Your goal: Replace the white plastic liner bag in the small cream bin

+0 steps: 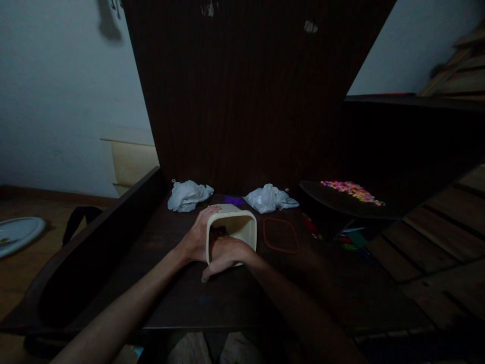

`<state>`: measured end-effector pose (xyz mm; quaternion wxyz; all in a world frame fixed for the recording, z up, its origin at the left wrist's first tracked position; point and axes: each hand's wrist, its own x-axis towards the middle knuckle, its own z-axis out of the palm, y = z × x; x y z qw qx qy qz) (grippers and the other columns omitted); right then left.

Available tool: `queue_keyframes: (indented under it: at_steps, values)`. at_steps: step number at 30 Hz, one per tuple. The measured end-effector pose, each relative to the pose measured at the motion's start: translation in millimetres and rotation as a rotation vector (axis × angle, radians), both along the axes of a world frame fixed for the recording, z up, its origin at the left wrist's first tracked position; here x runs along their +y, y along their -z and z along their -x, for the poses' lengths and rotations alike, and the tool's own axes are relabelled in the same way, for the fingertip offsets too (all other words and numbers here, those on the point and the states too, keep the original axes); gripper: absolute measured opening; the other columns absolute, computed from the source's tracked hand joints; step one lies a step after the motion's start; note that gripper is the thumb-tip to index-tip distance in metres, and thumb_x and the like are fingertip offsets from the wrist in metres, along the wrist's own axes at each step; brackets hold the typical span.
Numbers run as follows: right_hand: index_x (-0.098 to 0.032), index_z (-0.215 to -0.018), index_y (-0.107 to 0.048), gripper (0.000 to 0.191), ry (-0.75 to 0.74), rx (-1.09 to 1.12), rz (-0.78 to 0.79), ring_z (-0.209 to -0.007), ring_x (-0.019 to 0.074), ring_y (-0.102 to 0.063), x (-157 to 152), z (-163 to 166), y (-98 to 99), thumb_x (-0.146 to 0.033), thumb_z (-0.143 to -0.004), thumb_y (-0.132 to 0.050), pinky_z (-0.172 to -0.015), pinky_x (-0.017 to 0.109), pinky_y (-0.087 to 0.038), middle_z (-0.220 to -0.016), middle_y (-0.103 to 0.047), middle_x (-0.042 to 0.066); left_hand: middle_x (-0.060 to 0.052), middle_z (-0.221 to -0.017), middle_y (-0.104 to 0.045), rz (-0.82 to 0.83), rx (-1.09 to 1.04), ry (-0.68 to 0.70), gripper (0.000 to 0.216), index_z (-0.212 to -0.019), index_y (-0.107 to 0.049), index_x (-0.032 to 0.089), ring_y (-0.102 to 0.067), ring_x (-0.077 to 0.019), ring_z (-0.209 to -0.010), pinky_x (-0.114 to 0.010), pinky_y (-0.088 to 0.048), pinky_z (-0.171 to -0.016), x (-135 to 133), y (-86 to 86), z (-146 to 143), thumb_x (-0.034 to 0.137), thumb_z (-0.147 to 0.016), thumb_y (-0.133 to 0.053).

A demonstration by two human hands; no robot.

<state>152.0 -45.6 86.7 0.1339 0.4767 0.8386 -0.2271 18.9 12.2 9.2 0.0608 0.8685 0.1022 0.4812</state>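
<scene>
A cream-coloured, rounded-square plastic container [232, 208] lies tipped on its side on the dark wooden desk, its mouth facing me. My left hand [200, 233] is wrapped round its left outer side and holds it. My right hand [227, 251] reaches inside through the mouth. Its thumb sticks out past the lower left rim, while the other fingers are mostly hidden in the dark interior, so whether they hold anything does not show. To the right, a thin orange-red rounded-square ring [280, 235] lies flat on the desk.
Two crumpled whitish plastic bags [189, 195] and a small purple piece [234, 200] lie along the back panel. A raised side board [113, 222] bounds the left. At right, a dark shelf [329, 202] carries small pink and yellow pieces [352, 191].
</scene>
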Motion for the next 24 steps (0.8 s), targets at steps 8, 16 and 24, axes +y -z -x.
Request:
queue_keyframes:
  at_steps: [8,16,24]
  values:
    - [-0.007,-0.149,-0.041,0.092,0.212,0.497,0.104,-0.131,0.0333,-0.056,-32.9,-11.8,-12.8,-0.046,-0.075,-0.077,-0.105,0.037,-0.048,-0.145,-0.056,0.018,-0.021,-0.145,-0.046,0.047,0.004,-0.054,0.102,-0.156,-0.021,0.023,-0.046,-0.0436,-0.137,-0.067,-0.038,-0.112,-1.2,2.1,0.3,0.043,-0.075,-0.079]
    - [0.011,-0.154,-0.022,0.110,0.015,0.213,-0.183,-0.151,0.0434,-0.023,-93.3,-16.7,-17.9,-0.048,-0.078,-0.075,-0.124,0.049,-0.022,-0.159,-0.021,0.037,-0.021,-0.146,-0.044,0.055,0.028,-0.044,0.112,-0.156,-0.021,0.025,-0.046,-0.0462,-0.136,-0.069,-0.042,-0.110,5.5,2.5,7.0,0.052,-0.067,-0.084]
    - [0.013,-0.150,-0.032,0.092,0.066,-0.098,-0.198,-0.145,0.0447,-0.036,-94.3,-34.3,-26.7,-0.043,-0.086,-0.068,-0.122,0.051,-0.027,-0.151,-0.036,0.039,-0.019,-0.148,-0.046,0.029,0.020,-0.008,0.120,-0.156,-0.023,0.026,-0.048,-0.0466,-0.135,-0.068,-0.042,-0.111,1.4,-5.8,3.7,0.054,-0.060,-0.088]
